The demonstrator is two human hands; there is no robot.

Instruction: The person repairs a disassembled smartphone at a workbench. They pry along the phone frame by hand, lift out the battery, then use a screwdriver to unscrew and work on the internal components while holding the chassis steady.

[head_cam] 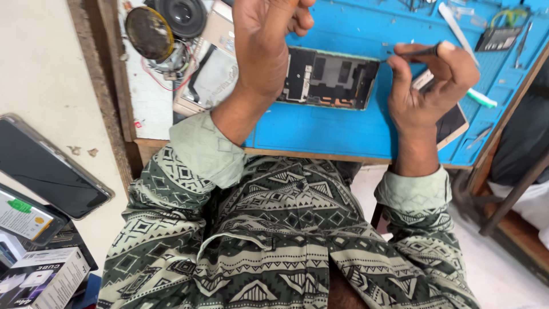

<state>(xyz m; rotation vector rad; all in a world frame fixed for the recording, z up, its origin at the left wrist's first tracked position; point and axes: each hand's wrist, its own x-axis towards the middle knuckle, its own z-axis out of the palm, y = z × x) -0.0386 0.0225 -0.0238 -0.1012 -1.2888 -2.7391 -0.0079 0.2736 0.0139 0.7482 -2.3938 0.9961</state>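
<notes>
The head camera looks down over a patterned green and cream shirt with pale green cuffs (203, 150) to a wooden desk (150, 109) covered on its right part by a bright blue rubber work mat (331, 129). On the mat, between the two hands, lies an opened phone body with its back off (329, 77), a dark rectangular frame with metal shields and pale edges showing; it lies flat and neither hand touches it.

The left hand (263, 40) is raised above the mat near the left end of the opened phone, fingers curled loosely inward; whether anything sits inside them cannot be told. The right hand (432, 86) hovers over the right side of the mat with its thumb and fingers pinched on a thin dark rod-like tool (420, 51), which points left toward the phone body. Beneath this hand lies a flat device with a dark screen and light rim (452, 123), and beside it a white stick with a green tip (480, 98).

At the desk's left end rest a round black loudspeaker (182, 16), a dusty round disc with red wires (150, 33) and a pale phone back cover (214, 77). On the pale surface left of the desk lies a dark phone in a clear case (48, 166), with small boxes (40, 280) near it.
</notes>
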